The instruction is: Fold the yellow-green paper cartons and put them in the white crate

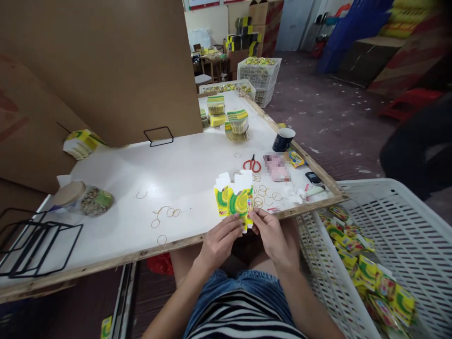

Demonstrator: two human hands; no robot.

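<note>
Both of my hands hold a small yellow and green carton (235, 197) with white flaps open at its top, just over the near edge of the white table (183, 165). My left hand (221, 240) pinches the carton's lower left side with closed fingers. My right hand (270, 233) grips its lower right corner. Loose rubber bands (264, 193) lie on the table just beyond the carton.
Red scissors (252, 164), a dark cup (283, 139) and stacks of flat cartons (237, 125) lie farther back. A jar (83, 198) lies on its side at left beside black wire frames (35, 242). A white crate (399, 245) with filled packets stands at right.
</note>
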